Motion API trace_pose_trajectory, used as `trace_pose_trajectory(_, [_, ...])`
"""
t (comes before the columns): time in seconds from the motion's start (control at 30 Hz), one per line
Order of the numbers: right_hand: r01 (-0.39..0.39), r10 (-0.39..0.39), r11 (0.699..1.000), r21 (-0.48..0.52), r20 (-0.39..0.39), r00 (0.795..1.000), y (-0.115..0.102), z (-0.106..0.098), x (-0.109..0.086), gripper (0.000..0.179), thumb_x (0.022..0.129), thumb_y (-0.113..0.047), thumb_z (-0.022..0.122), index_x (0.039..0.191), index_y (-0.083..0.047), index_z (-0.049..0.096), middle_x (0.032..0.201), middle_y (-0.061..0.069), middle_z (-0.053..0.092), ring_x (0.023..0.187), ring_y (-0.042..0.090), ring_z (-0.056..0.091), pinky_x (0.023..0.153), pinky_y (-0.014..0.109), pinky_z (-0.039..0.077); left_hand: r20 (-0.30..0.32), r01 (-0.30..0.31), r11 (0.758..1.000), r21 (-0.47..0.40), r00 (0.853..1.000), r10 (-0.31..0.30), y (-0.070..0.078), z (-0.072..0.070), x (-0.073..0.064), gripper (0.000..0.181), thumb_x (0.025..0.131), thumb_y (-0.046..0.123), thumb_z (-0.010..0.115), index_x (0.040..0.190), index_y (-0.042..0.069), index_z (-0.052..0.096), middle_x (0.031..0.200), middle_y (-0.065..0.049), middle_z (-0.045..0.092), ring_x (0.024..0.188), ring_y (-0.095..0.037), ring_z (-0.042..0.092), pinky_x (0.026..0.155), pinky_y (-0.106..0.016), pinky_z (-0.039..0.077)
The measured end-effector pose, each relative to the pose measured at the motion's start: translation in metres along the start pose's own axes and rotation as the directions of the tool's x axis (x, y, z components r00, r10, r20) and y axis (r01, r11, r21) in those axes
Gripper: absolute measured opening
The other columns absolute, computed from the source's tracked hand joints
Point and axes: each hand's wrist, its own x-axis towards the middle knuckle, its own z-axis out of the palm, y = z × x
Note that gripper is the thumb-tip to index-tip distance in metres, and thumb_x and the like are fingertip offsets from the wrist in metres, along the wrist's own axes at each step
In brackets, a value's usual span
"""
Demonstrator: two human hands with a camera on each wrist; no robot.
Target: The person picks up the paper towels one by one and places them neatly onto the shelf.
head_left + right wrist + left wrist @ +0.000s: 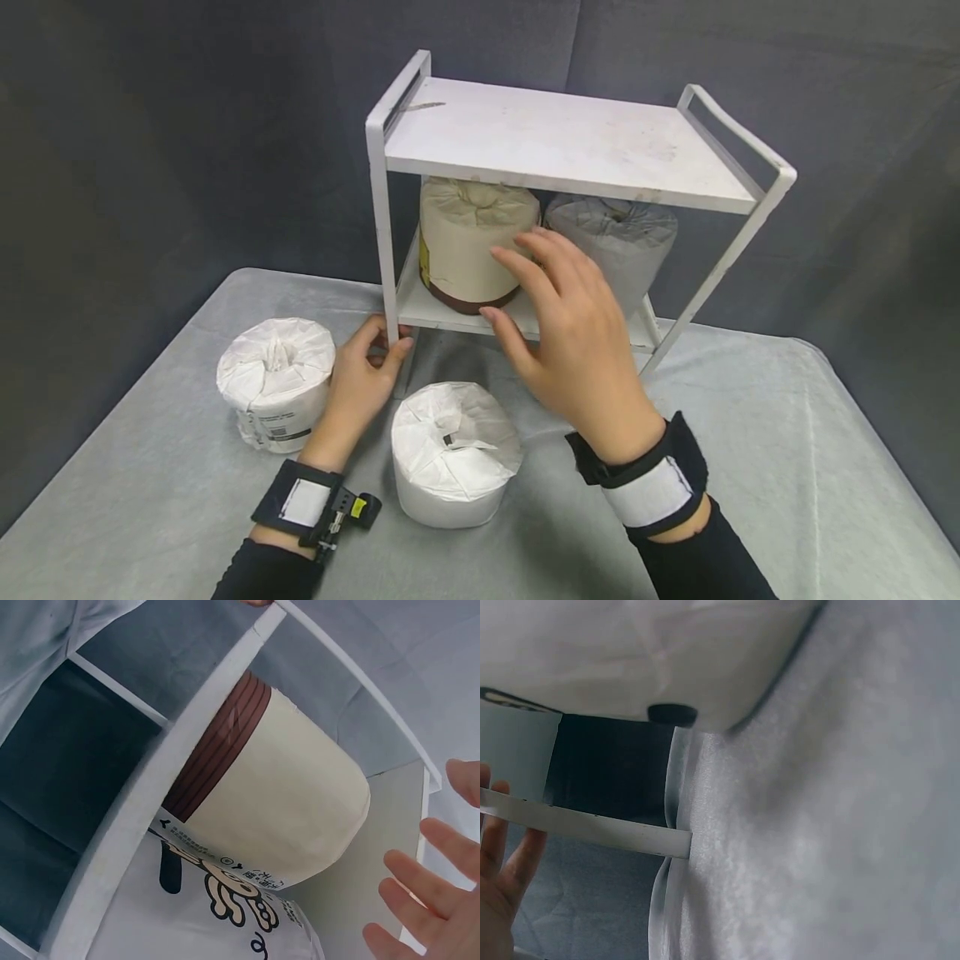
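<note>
A white two-tier shelf rack (562, 133) stands on the cloth. My left hand (363, 375) holds its left front post low down, thumb and fingers at either side; the left wrist view also shows fingers at the post (592, 829). On the lower tier sit a cream paper-wrapped roll (476, 250) with a brown bottom band and, to its right, a white wrapped roll (622, 242), partly hidden by my right hand (577, 333). That hand is raised before the rack, its fingers spread and lightly bent. In the right wrist view, its fingers are apart from both rolls.
One white wrapped roll (273, 392) stands left of my left forearm. Another white wrapped roll (456, 458) is between my arms, in front of the rack. Grey cloth covers the table (780, 467), and a dark curtain (187, 150) hangs behind.
</note>
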Motion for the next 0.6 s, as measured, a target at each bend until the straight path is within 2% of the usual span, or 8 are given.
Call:
trace_pose_trajectory(0.13, [-0.001,0.001,1.0,0.001,-0.003,1.0,-0.002,-0.001,-0.007,0.046,0.09,-0.019,0.072,0.131,-0.002,0.059,0.135,0.02,0.054,0.134,0.033,0.043,0.114,0.042,0.029,0.0,-0.001,1.0,-0.005,1.0,0.001,0.0,0.0,0.0,0.012,0.092,0.011,0.071,0.102,0.007,0.065,0.088,-0.008,0.065,0.083,-0.016,0.059,0.067,-0.033,0.053])
trace_pose_trajectory(0.33, [-0.006,0.006,1.0,0.004,0.01,1.0,-0.006,-0.003,-0.016,0.048,0.09,-0.02,0.073,0.132,-0.003,0.058,0.136,0.019,0.054,0.135,0.033,0.042,0.113,0.043,0.029,0.0,-0.001,1.0,0.002,1.0,0.001,-0.002,-0.001,-0.001,0.012,0.093,0.013,0.071,0.101,0.007,0.065,0.088,-0.008,0.065,0.083,-0.016,0.06,0.068,-0.033,0.053])
trace_pose_trajectory(0.6, [-0.007,0.007,0.999,0.042,0.001,1.0,-0.009,-0.007,-0.026,0.051,0.088,-0.018,0.075,0.133,-0.004,0.058,0.135,0.019,0.054,0.133,0.034,0.044,0.112,0.044,0.03,0.006,0.0,1.0,-0.013,1.0,0.0,0.0,0.0,0.0,0.011,0.093,0.011,0.07,0.101,0.006,0.065,0.088,-0.008,0.064,0.083,-0.017,0.059,0.065,-0.02,0.049])
